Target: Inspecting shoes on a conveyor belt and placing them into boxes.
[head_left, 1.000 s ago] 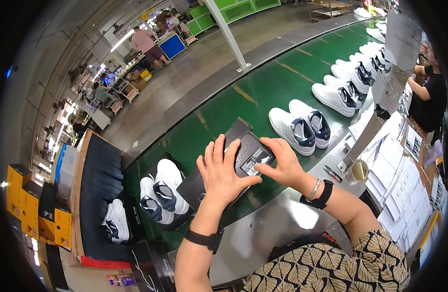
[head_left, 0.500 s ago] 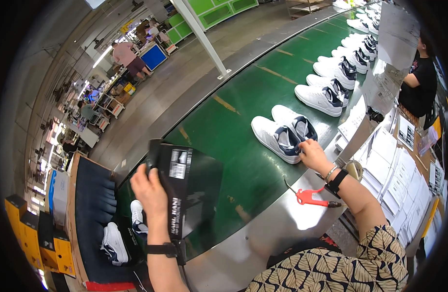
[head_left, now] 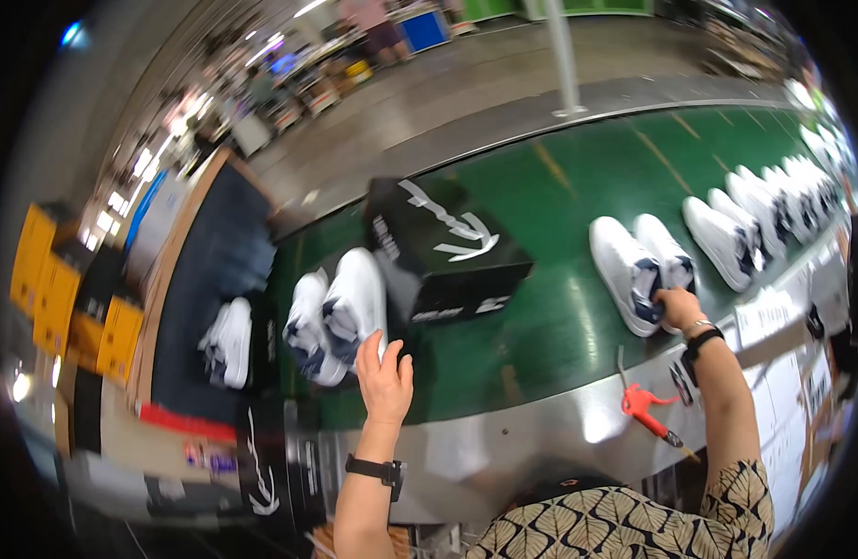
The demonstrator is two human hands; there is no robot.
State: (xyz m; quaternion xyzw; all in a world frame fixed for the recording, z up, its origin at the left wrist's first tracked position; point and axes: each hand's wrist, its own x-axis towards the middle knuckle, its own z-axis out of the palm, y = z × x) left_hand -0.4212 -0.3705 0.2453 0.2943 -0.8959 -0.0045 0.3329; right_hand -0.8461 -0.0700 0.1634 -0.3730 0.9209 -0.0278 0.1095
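Observation:
My left hand (head_left: 385, 377) has its fingers apart by the heel of a white sneaker (head_left: 356, 303) with a dark navy lining; whether the fingertips touch it I cannot tell. A matching sneaker (head_left: 308, 321) stands beside that one, to its left. Just beyond them a black shoe box (head_left: 448, 252), with a white graphic on top, rests on the green belt. Farther right, my right hand (head_left: 680, 309) is closed at the heel end of a pair of white sneakers (head_left: 625, 275), gripping a collar; its fingertips are partly hidden.
More white sneakers (head_left: 718, 238) line the green conveyor belt (head_left: 550, 354) to the right. A red air blow gun (head_left: 641, 401) lies on the metal edge. At left are a dark padded board (head_left: 201, 289), another sneaker (head_left: 229, 343) and orange boxes (head_left: 56, 303). Papers lie at right.
The view has swung left. My left hand has let go of the black shoe box and is now beside a pair of sneakers. My right hand remains at its pair.

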